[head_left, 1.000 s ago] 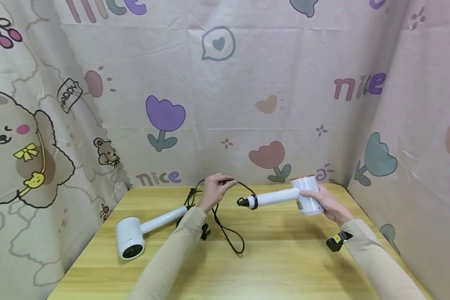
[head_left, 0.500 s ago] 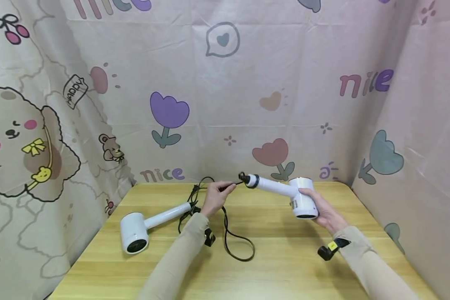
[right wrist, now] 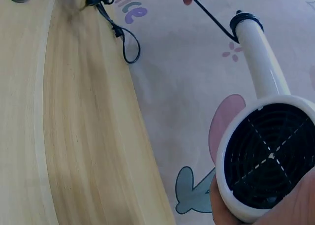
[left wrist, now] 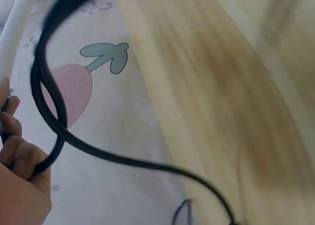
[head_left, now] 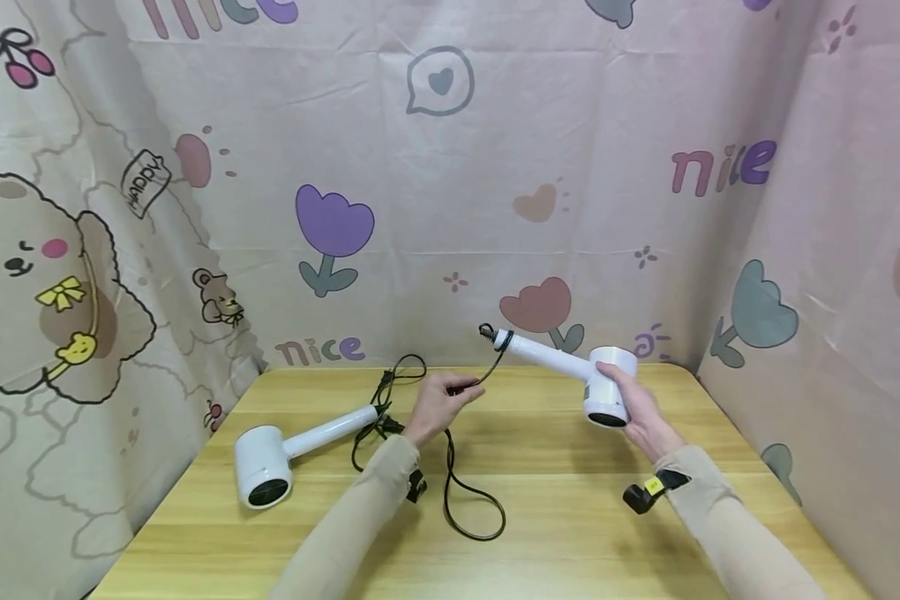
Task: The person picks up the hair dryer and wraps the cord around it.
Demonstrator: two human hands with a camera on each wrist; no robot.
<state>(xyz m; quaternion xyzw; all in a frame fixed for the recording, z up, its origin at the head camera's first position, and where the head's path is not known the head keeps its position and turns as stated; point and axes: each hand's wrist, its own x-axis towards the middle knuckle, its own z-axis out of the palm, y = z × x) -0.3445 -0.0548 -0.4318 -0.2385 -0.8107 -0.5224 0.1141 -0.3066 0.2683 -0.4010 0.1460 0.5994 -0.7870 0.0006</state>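
My right hand (head_left: 641,412) grips a white hair dryer (head_left: 551,358) by its head, above the table's right half. Its handle points left and slightly up, and its dark round grille (right wrist: 270,156) faces the right wrist camera. A black cord (head_left: 495,367) is wound round the handle's end. My left hand (head_left: 438,407) pinches this cord between thumb and fingers, left of the handle tip. From that hand the cord drops in a long loop (head_left: 474,517). In the left wrist view a doubled stretch of cord (left wrist: 118,160) hangs below the curled fingers (left wrist: 22,158).
A second white hair dryer (head_left: 262,467) lies on the wooden table (head_left: 570,517) at left, handle pointing right. Its black cord and plug (head_left: 390,425) lie bunched near the handle's end. A patterned curtain (head_left: 450,208) stands behind the table and on both sides.
The held hair dryer has turned, its handle end rising from level to tilted up. Cord now wraps the handle's end as my left hand shifts slightly lower. The hanging loop has swung rightward and down.
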